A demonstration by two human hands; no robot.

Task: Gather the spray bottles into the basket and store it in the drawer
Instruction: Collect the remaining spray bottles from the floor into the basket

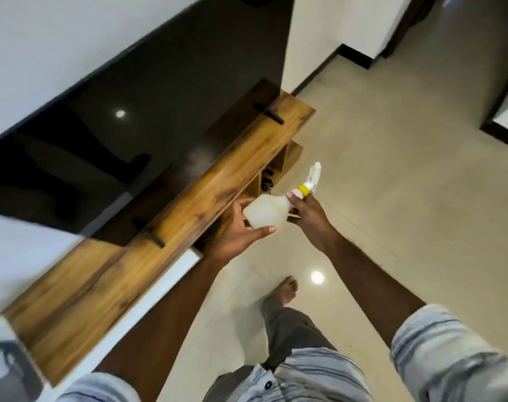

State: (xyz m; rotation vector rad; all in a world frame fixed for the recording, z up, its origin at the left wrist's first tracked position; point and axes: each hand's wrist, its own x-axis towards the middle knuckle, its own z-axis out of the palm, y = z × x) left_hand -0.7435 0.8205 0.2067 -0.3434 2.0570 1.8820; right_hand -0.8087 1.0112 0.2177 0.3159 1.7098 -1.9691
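Beside the wooden shelf | step: gathering, bottle held in the air | left hand grip wrapped its base, right hand grip pinched its neck | basket, drawer not visible | next: find basket, lower bottle in upright.

Bright room, motion blur, floor glare

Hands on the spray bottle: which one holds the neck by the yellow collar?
The right hand holds the spray bottle by the neck; the left hand cups its base.
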